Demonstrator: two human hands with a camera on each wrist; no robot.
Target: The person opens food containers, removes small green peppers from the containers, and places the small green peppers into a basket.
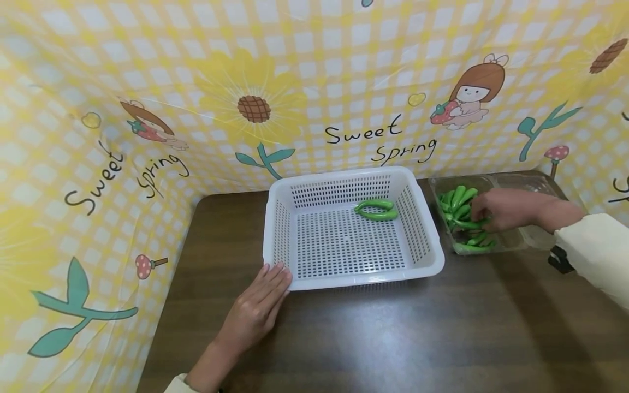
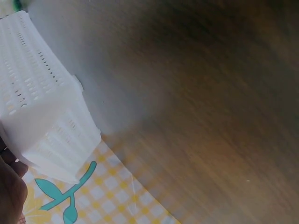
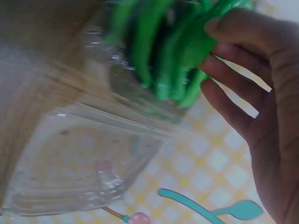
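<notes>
A white perforated plastic basket (image 1: 339, 248) stands on the brown table with two green chili peppers (image 1: 378, 216) inside, near its back right. My left hand (image 1: 250, 311) rests its straight fingers on the basket's front left corner; in the left wrist view, fingertips (image 2: 18, 168) show beside the basket's wall. At the right, my right hand (image 1: 511, 210) reaches into a clear plastic container (image 1: 508, 240) holding a pile of green chili peppers (image 1: 458, 202). Thumb and fingers pinch a green chili pepper (image 3: 198, 49) there in the right wrist view, partly hidden by the hand.
The clear container's lid (image 3: 70, 172) lies folded out to the right of the pepper side. A yellow-and-white checked cloth (image 1: 314, 82) rises behind the table and along its left side. A small black object (image 1: 560, 260) shows under the right sleeve.
</notes>
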